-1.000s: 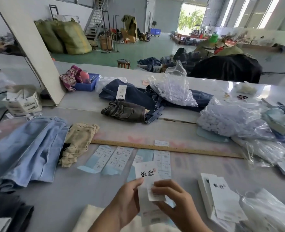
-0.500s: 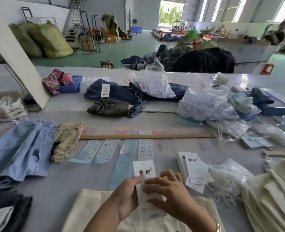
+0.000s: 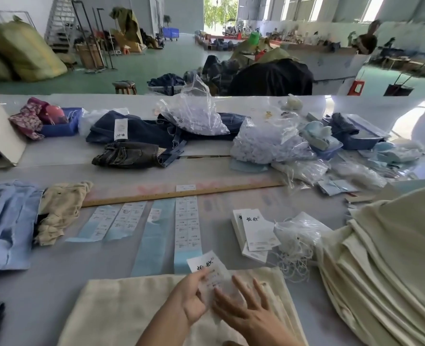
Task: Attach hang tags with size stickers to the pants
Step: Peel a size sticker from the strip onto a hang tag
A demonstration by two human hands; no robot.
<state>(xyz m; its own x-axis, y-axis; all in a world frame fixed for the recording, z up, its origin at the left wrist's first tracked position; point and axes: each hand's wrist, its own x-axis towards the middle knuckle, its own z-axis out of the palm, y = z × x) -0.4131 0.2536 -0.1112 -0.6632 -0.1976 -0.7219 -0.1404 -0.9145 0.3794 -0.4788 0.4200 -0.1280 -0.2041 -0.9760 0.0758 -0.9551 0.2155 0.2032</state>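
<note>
— Where's the white paper hang tag with black characters (image 3: 207, 267)?

— Low in the middle, over the folded cream pants (image 3: 131, 305) on the grey desk (image 3: 44, 278). The left hand (image 3: 194, 294) pinches it, thumb on its face.

— And the right hand (image 3: 243, 304)?

— Fingers (image 3: 261, 290) spread straight, lying across the tag's lower part — gripping nothing.

— What's nearby?

— Strips of white size stickers on blue backing (image 3: 187, 226) just beyond, a stack of white hang tags (image 3: 255, 231) to the right, and a pile of folded cream pants (image 3: 391, 258) at the right edge.
</note>
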